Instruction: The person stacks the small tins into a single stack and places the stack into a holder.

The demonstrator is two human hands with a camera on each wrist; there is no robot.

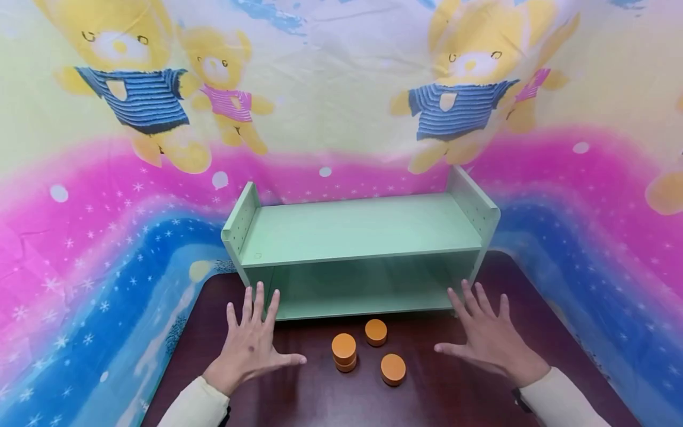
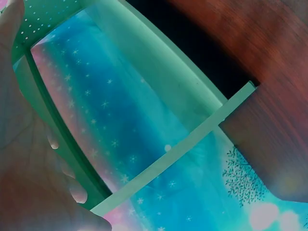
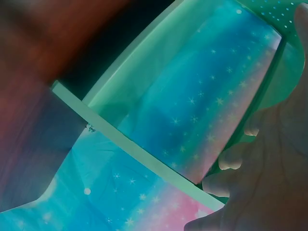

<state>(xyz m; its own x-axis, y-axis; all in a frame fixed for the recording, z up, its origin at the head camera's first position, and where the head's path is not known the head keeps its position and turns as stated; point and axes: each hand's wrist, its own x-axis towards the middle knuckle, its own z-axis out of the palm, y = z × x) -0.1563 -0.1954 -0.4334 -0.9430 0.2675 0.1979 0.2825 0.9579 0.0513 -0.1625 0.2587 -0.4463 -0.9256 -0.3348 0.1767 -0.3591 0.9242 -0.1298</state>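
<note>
Both hands are held out over the table with fingers spread, and neither grips anything. My left hand (image 1: 253,347) is in front of the left end of a pale green two-level shelf (image 1: 363,228). Before its right end is my right hand (image 1: 493,341), thumb pointing inward. Between the hands lie small round orange discs: a stack of two (image 1: 344,349), a single disc (image 1: 376,332) nearer the shelf, and another single disc (image 1: 393,369) nearer me. In the wrist views, the left hand (image 2: 33,163) and right hand (image 3: 269,159) show partly at the edges, with the shelf beyond.
A dark reddish-brown table (image 1: 299,403) carries the shelf, whose upright side panels (image 1: 475,201) have small holes. Behind and on both sides hangs a colourful cloth (image 1: 331,89) printed with teddy bears and snowflakes.
</note>
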